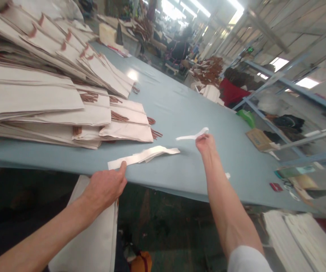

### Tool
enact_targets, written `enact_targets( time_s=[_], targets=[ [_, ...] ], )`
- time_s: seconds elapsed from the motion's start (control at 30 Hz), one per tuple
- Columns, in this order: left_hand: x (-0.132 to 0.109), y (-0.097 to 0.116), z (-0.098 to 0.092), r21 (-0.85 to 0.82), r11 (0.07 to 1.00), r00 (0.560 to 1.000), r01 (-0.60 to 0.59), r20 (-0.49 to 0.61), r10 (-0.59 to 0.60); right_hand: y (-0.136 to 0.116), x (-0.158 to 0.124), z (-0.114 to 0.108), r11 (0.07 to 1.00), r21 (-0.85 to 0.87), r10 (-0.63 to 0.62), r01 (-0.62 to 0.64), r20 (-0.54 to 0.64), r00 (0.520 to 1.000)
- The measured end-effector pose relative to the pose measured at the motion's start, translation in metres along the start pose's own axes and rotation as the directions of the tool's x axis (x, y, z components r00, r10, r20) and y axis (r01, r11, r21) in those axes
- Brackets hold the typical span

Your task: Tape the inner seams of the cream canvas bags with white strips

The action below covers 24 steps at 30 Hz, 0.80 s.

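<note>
My right hand [204, 142] is closed in a pinch on one end of a white strip [190, 137], holding it above the blue-grey table; the strip's other end trails to the left. At the table's front edge, my left hand [107, 184] has its index finger pressed on a small pile of white strips [148, 153]. The other fingers of that hand are curled under and hidden. Below it, a cream fabric piece [95, 234] hangs beside my left forearm, its upper corner covered by the hand.
Stacks of cream fabric pieces [32, 90] with brown ties fill the table's left side. On the right end of the table [163, 102] lie a small red item [276, 187] and a cardboard box [259, 139]. A blue metal rack [282, 81] rises behind. A person [178, 49] sits far back.
</note>
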State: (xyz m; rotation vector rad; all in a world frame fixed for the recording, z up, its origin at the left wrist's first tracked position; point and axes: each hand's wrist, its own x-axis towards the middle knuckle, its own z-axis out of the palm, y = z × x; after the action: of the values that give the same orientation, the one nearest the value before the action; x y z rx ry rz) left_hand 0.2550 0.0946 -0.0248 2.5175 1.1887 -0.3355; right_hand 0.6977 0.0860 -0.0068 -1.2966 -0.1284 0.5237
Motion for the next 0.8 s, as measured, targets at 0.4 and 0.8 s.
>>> enact_targets(
  time_s=[0.4, 0.8],
  targets=[
    [-0.002, -0.015, 0.015, -0.206, 0.978, 0.991, -0.030, -0.135, 0.002, -0.050, -0.109, 0.004, 0.962, -0.223, -0.113, 0.155, 0.192, 0.975],
    [-0.093, -0.039, 0.063, -0.823, 0.496, 0.957, -0.278, -0.192, 0.219, 0.024, -0.357, 0.095, 0.960, -0.270, 0.179, 0.072, 0.791, 0.585]
  ],
)
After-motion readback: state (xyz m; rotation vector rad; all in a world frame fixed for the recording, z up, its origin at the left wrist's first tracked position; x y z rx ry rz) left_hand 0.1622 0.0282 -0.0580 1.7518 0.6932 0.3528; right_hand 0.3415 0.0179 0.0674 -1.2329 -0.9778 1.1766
